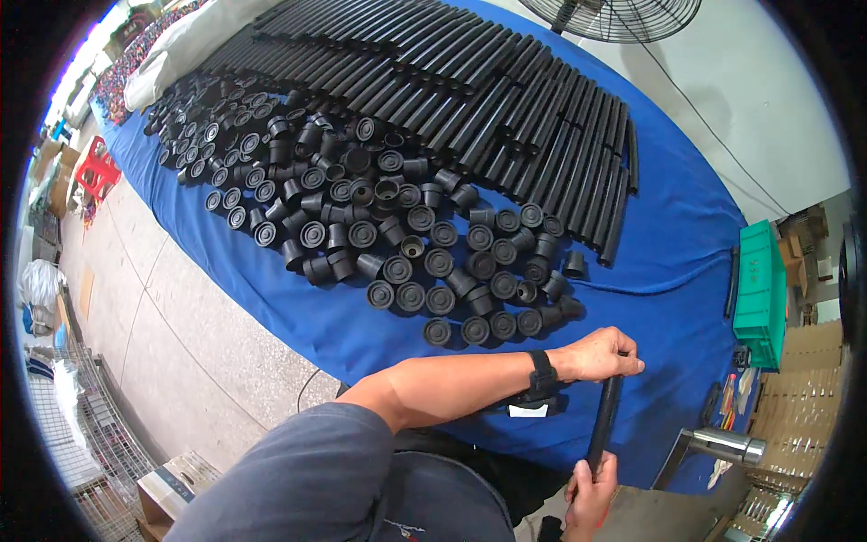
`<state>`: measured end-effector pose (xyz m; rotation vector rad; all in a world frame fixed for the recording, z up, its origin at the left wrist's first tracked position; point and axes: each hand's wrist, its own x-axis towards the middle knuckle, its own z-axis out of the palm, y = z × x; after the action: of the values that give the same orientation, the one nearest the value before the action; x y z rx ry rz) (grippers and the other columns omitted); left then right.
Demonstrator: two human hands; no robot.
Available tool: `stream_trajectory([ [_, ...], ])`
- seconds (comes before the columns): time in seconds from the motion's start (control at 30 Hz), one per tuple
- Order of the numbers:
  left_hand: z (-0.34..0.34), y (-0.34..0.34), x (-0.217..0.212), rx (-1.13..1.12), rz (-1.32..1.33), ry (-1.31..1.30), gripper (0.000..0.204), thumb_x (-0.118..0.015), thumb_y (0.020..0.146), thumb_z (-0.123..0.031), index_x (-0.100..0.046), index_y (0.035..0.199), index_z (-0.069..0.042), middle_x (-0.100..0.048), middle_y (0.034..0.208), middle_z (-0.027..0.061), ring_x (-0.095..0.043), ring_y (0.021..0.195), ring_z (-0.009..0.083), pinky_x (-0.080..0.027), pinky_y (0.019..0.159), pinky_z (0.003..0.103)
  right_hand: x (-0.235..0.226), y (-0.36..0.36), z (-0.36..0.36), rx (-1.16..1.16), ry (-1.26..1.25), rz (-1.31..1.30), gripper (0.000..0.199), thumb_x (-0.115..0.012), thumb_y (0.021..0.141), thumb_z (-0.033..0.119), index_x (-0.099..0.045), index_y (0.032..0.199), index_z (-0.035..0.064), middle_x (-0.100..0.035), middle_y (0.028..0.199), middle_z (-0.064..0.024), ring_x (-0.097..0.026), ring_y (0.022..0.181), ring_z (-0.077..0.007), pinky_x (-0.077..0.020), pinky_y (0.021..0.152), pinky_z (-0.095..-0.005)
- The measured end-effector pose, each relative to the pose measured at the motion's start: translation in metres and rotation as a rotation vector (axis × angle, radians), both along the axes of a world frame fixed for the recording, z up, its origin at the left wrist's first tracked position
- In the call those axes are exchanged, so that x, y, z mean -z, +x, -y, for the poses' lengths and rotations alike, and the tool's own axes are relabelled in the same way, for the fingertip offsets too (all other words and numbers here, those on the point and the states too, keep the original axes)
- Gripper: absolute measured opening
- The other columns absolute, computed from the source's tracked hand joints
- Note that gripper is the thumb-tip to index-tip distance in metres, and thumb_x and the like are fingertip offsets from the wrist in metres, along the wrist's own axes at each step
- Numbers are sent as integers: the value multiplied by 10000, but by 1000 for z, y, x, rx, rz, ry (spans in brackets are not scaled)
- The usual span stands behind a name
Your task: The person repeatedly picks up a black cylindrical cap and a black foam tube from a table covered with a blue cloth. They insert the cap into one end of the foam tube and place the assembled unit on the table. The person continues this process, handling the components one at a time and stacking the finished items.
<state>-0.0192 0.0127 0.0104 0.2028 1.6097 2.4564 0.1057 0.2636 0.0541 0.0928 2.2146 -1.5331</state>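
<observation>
My left hand (603, 352), with a black band on its wrist, reaches across from the lower left and grips the top end of a black tube (604, 417). My right hand (591, 492) comes up from the lower edge and holds the same tube's bottom end. The tube stands nearly upright in front of the near edge of a table covered in blue cloth (668, 262). Just beyond my left hand lies a heap of several black round caps (388, 235). Behind the caps, rows of long black tubes (506, 99) lie side by side.
A green plastic crate (759, 294) stands at the table's right end, with cardboard boxes (804, 397) below it. A metal cylinder on a bracket (727, 444) is right of my hands. A fan (614, 16) stands at the back. Wire racks (81, 434) and a red stool (95, 172) are on the left.
</observation>
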Motion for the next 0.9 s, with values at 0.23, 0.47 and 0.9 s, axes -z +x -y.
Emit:
stream_trajectory([
  [0.23, -5, -3, 7, -7, -28, 13, 360, -666, 990, -328, -631, 730, -82, -499, 597, -56, -430, 501, 54, -341, 456, 268, -8, 5, 12, -55, 61, -21, 234, -583, 980, 172, -544, 1169, 39, -523, 752, -6, -490, 514, -74, -368, 392, -260],
  [0.47, 0, 0, -1, 59, 19, 77, 360, -678, 981, -335, -638, 738, -71, -509, 602, -51, -436, 503, 60, -355, 466, 276, -6, 0, -5, 95, -239, 249, 215, -556, 990, 136, -530, 1177, 34, -552, 713, -45, -462, 438, -109, -359, 360, -266],
  [0.9, -6, -2, 6, -35, -60, -32, 345, -691, 970, -319, -624, 722, -89, -486, 589, -57, -428, 503, 51, -326, 455, 266, 5, 0, 1, -61, 141, -151, 287, -613, 986, 150, -524, 1228, 25, -572, 777, -61, -486, 451, -117, -379, 365, -259],
])
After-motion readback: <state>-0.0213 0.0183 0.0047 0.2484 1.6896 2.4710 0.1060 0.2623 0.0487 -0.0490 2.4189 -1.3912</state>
